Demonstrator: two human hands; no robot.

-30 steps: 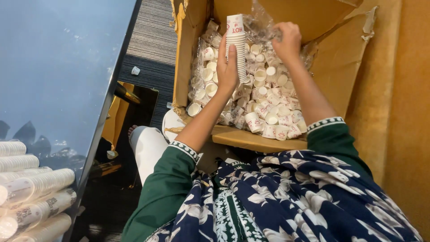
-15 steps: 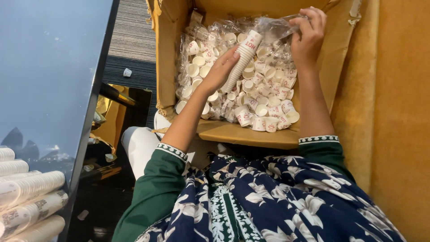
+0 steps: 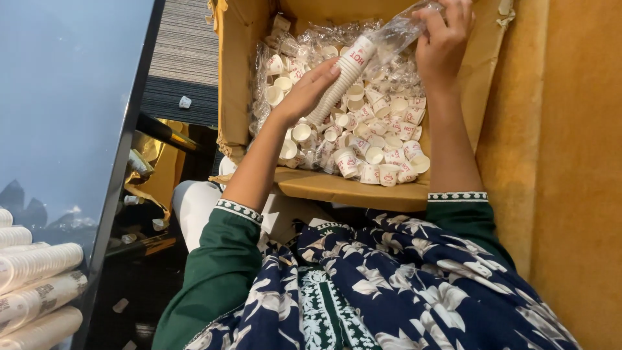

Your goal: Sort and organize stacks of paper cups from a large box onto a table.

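Nearest to us we see our own lap in a dark blue floral garment [image 3: 402,285] with green sleeves, and at the near left, on a glossy grey table [image 3: 58,129], several wrapped sleeves of cups [image 3: 35,295] lying side by side. Past our knees stands an open cardboard box [image 3: 337,188], its near flap folded toward us, set against a mustard-yellow wall [image 3: 570,162] on the right. Inside it lies a heap of small white paper cups with red print [image 3: 382,155], many of them loose or in crumpled clear wrap. Our left hand [image 3: 311,91] reaches in over the heap and is curled around the lower part of a nested stack of cups [image 3: 340,81], which tilts up toward the far right above the loose ones. Our right hand [image 3: 440,39], farther in and near the far wall of the box, pinches the clear plastic sleeve [image 3: 398,32] that still covers the stack's top end; the fingers are closed on the film, not on the cups. Judging by this, the stack is lifted out of the pile and partly bared, with the wrap not yet fully off, and a good many cups remain in the box. Beyond the box at the far left we see striped carpet [image 3: 188,45].
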